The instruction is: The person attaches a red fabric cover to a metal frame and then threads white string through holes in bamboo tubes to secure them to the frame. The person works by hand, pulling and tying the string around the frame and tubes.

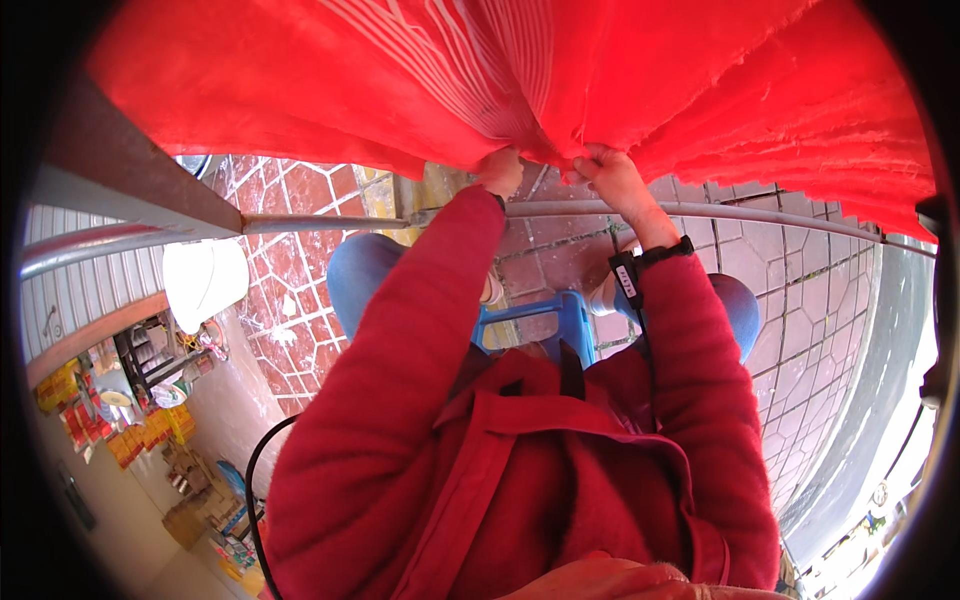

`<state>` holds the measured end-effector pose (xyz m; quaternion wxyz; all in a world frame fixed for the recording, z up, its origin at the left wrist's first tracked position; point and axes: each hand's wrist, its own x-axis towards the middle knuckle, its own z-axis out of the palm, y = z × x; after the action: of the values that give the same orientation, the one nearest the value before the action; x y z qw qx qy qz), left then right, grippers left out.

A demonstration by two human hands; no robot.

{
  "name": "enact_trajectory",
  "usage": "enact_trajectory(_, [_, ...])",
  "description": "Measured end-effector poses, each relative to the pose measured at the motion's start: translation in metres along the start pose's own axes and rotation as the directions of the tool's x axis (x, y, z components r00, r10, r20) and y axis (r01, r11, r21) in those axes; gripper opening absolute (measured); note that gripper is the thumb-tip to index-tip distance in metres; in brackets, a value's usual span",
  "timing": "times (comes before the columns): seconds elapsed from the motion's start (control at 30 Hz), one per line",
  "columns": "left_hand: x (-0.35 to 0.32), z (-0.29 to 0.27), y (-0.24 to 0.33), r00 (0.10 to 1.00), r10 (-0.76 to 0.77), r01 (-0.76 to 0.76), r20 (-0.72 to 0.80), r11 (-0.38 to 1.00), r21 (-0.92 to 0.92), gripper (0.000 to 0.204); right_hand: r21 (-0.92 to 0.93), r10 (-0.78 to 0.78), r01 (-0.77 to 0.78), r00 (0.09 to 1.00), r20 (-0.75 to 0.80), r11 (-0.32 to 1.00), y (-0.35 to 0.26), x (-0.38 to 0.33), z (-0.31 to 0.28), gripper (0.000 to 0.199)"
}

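Note:
A large red cloth (420,70) with a patch of thin white stripes fills the top of the view, hanging over a grey metal bar (760,213). My left hand (500,170) is raised and closed on a gathered fold of the cloth at the bar. My right hand (612,178) grips the same bunched fold just beside it, with a black strap on its wrist. Both arms wear red sleeves. Below my arms I see blue-trousered knees and a blue plastic stool (560,320).
Reddish paving tiles (300,260) lie below, and grey hexagonal paving (810,330) runs at the right by a kerb. A white bucket (203,280) stands at the left. A shop front with shelves of coloured packages (150,430) is at the lower left.

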<state>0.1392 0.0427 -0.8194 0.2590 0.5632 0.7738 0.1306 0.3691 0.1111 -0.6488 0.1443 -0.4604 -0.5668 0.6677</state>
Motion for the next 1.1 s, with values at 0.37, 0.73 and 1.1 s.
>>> enact_trajectory(0.37, [-0.07,0.042,-0.016,0.938,0.025,-0.132,0.346,0.948,0.289,0.016,-0.036,-0.039,0.033,0.977,-0.209,0.999,0.04,0.032,-0.011,0.031])
enact_trajectory(0.73, [-0.037,-0.076,0.131,0.871,-0.252,-0.208,-0.421,0.588,-0.782,0.027,-0.705,-0.313,0.2,0.949,-0.033,0.68,0.005,0.001,0.004,0.024])
enact_trajectory(1.1, [-0.113,-0.208,0.212,0.762,-0.036,-0.539,-0.647,0.519,-0.663,0.038,-0.681,-0.525,0.478,0.836,0.16,0.555,-0.037,-0.047,0.049,0.018])
